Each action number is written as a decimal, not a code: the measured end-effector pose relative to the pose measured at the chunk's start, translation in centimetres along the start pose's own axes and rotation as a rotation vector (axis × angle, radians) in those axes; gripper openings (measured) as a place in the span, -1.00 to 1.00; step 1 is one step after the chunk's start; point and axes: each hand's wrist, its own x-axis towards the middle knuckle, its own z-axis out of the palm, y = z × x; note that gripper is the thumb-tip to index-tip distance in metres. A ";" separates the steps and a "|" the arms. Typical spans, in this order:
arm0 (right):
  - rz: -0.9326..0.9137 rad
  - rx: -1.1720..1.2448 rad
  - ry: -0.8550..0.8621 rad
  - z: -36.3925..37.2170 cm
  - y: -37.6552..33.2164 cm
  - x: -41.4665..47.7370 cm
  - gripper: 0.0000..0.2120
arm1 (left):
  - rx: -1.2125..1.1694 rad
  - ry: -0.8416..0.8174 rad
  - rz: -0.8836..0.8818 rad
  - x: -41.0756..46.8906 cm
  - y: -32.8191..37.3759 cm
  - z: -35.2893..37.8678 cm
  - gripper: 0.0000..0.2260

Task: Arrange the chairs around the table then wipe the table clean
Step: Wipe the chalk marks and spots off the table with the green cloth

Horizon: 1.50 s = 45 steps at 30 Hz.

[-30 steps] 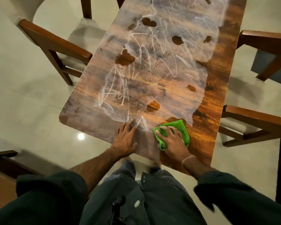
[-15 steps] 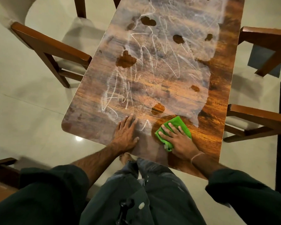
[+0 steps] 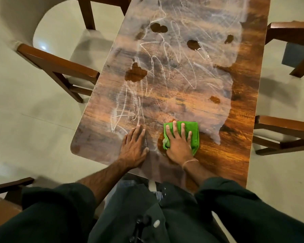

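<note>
A long wooden table (image 3: 239, 155) runs away from me, most of its top dulled by a whitish film with chalky scribbles and several dark wet blotches (image 3: 136, 74). My right hand (image 3: 179, 144) presses flat, fingers spread, on a folded green cloth (image 3: 194, 130) near the table's close end. The cloth sits at the border between the filmed area and the clean, glossy strip along the right side. My left hand (image 3: 134, 148) rests flat on the tabletop just left of the cloth, holding nothing.
Wooden chairs stand around the table: one at the left (image 3: 60, 67), another at the far left (image 3: 88, 13), two on the right (image 3: 288, 34) (image 3: 284, 130). Part of another chair (image 3: 7, 188) shows at the lower left. The floor is pale tile.
My right hand has pushed the green cloth forward and turned it square to the table, over a brown blotch near the close end. My left hand stays planted. The view has shifted closer.
</note>
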 end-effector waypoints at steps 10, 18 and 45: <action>-0.076 -0.071 0.022 0.5 1.6 -0.2 -0.22 | 0.031 0.007 0.087 1.5 -3.7 -1.2 -0.26; -0.384 -0.131 0.002 2.2 0.8 -1.5 -0.33 | 0.025 -0.014 0.143 2.5 -7.6 -2.6 -0.23; 0.241 0.137 0.122 -0.1 -14.6 3.1 -0.43 | 0.065 -0.029 0.235 4.0 -12.8 -5.6 -0.24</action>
